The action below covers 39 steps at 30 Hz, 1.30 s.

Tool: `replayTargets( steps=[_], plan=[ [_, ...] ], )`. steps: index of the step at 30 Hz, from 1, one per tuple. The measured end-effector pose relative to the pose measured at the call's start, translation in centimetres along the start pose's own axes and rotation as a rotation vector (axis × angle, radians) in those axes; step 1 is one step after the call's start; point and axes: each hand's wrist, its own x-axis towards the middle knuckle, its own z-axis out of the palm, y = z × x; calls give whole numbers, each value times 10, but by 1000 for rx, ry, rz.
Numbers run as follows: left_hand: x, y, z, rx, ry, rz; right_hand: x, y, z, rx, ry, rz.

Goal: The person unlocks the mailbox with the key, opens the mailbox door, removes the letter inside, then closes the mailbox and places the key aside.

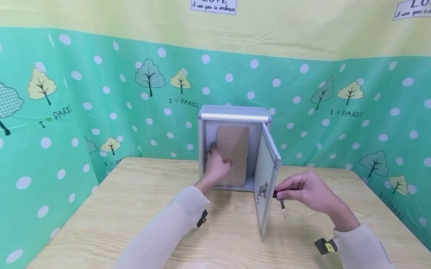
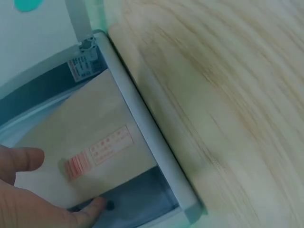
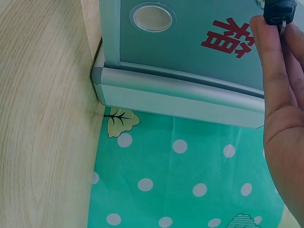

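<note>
A brown paper envelope (image 1: 237,144) with red print stands upright inside the open metal box (image 1: 236,112). My left hand (image 1: 217,164) reaches into the box at the envelope's left side, thumb across its face and fingers spread along its edge. In the left wrist view one fingertip of the left hand (image 2: 47,204) lies right at the envelope's (image 2: 104,114) edge. My right hand (image 1: 307,191) pinches a black-headed key (image 1: 276,194) at the lock of the box's door (image 1: 267,171). A second key (image 1: 283,209) dangles below it.
The door swings out toward me on the box's right side, with a metal lock cam (image 1: 262,190) on its inner face. A wooden table (image 1: 149,221) carries the box. Behind stands a green dotted curtain (image 1: 242,78). A red character (image 3: 230,38) marks the door's outside.
</note>
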Motion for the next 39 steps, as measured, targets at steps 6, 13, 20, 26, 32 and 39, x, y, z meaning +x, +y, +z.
replayTargets(
  steps=[6,13,20,26,32,39],
  plan=[
    [10,-3,7,-99,-3,-135,0,0,0,23,-9,18],
    [16,-10,10,-173,-39,-237,0,0,1,35,-8,22],
    [18,-15,13,-221,-30,-261,0,0,2,35,-3,40],
    [16,-10,12,-218,-30,-264,1,1,2,32,1,39],
    [15,-6,14,-198,-34,-231,1,1,3,27,4,45],
    [12,-5,10,-197,-51,-198,0,0,3,27,6,59]
  ],
)
